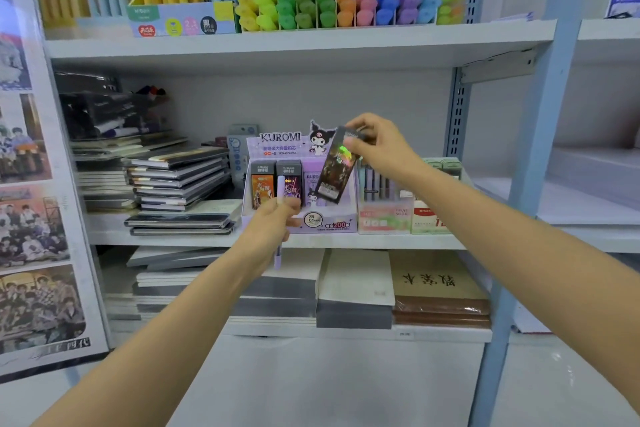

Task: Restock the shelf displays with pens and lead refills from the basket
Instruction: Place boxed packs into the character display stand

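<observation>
Your right hand point(381, 146) pinches a dark refill pack point(337, 172), tilted, over the Kuromi display point(329, 224); your left hand point(273, 222) grips a lilac stick point(278, 258), possibly a pen.

Bright, even light — probably overhead; edges bowed, corners blurred.

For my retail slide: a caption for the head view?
Right hand holds a dark lead refill pack at the Kuromi display box; left hand grips a lilac pen.
</observation>
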Tool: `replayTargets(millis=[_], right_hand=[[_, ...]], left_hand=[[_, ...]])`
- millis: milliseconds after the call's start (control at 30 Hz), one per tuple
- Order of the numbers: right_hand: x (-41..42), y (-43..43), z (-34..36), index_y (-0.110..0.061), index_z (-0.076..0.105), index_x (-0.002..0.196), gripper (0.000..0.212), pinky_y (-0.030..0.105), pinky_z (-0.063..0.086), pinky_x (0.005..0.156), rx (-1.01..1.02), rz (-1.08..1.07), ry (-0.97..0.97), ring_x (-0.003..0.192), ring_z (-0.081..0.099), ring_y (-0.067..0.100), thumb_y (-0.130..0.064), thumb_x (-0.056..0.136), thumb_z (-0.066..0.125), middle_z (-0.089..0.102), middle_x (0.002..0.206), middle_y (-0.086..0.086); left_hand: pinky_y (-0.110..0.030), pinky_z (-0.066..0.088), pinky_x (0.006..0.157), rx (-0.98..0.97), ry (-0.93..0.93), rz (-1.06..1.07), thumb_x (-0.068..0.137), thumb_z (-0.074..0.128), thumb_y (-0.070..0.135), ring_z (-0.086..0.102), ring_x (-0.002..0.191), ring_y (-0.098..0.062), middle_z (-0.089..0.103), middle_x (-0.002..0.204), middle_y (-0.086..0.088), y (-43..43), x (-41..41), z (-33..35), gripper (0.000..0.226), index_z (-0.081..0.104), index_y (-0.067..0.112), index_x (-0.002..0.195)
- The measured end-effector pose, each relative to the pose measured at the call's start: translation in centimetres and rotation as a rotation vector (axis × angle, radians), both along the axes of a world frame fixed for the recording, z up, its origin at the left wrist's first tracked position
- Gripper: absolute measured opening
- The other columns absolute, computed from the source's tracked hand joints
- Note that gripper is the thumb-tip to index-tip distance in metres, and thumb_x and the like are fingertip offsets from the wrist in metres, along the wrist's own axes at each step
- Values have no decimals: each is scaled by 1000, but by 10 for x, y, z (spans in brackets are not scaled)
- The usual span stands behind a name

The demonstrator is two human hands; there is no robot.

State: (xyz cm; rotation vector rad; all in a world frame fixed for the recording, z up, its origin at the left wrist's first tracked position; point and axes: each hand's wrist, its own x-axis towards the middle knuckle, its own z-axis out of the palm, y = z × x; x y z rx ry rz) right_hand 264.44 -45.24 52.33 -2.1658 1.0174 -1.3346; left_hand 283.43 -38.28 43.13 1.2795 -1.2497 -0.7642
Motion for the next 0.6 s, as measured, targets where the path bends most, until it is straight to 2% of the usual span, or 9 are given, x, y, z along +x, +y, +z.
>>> replayTargets(millis=[67,167,233,333,433,500,600], right_hand=[[1,-12,5,-9,59,109,16,45,52,88,-64,-89,41,93,67,25,-12,92,61,70,100,13],[10,-25,3,-14,60,103,13,44,52,87,-116,-137,103,89,68,23,-12,91,63,73,92,7],[20,-32,-2,-15,60,102,13,41,52,84,-131,-114,150,87,67,23,-11,90,64,73,91,7],[34,-42,-11,-17,61,106,16,32,47,75,-183,-130,269,85,62,24,-13,91,63,72,99,7],[40,-46,-14,-17,60,109,17,33,49,82,-154,-82,316,88,64,23,-15,92,63,71,100,5],[45,-45,-14,-16,59,110,17,32,49,83,-138,-14,304,86,63,21,-14,93,61,69,96,4],[54,-41,-13,-14,58,108,15,34,50,83,-151,44,254,84,65,24,-13,93,60,69,91,3]], left_hand=[[-27,40,77,-39,-174,37,102,34,16,57,89,-8,59,118,-8,-3,6,-6,31,56,16,124],[-19,40,69,-55,-250,50,103,34,17,59,97,-9,55,125,2,-10,15,-13,35,51,16,134],[-15,38,69,-36,-258,49,103,34,16,59,97,-7,53,128,7,-14,20,-18,36,49,16,136],[-18,39,68,-22,-240,42,102,37,15,58,91,-2,57,124,3,-18,30,-25,34,52,16,133],[-27,40,72,-36,-209,61,101,38,16,59,93,-10,62,109,-1,-20,37,-29,29,58,21,121],[-29,39,68,-68,-184,132,100,39,16,57,84,-15,64,97,-4,-21,43,-30,26,60,24,112],[-25,37,62,-64,-206,194,100,38,14,56,79,-8,63,104,-7,-20,54,-32,25,59,21,112]])
